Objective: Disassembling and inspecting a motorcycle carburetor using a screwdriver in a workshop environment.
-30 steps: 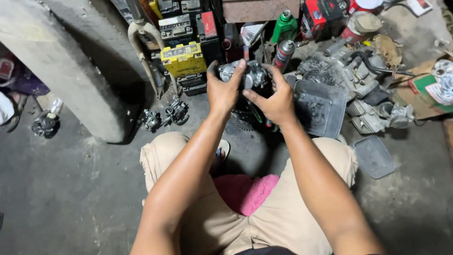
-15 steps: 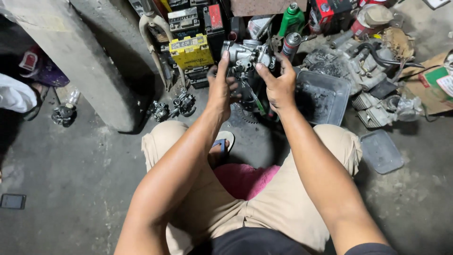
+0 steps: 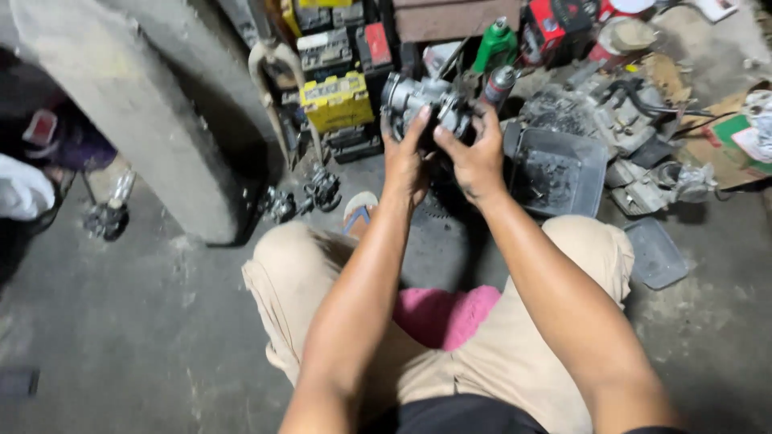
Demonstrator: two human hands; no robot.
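- Two bare hands are holding a small grey metal engine part [image 3: 425,103], likely a carburettor, up in the air above the concrete floor [image 3: 121,337], in front of the person's bent knees.
- Left hand [image 3: 404,157] is gripping the part from the left, thumb pressing on its near face, fingers wrapping behind it.
- Right hand [image 3: 474,157] is clasping the part from the right, thumb lying across its front, fingers curling over the far side.
- Just right of the hands a dark plastic tray [image 3: 563,165] is sitting on the floor, holding grimy bits.
- Behind the part a yellow battery [image 3: 336,100] is resting among other batteries, with a green bottle [image 3: 494,44] and a spray can [image 3: 498,84] standing near.
- Farther right an engine block [image 3: 611,112] is lying among cables.
- At left a concrete pillar [image 3: 121,104] is leaning across the floor.
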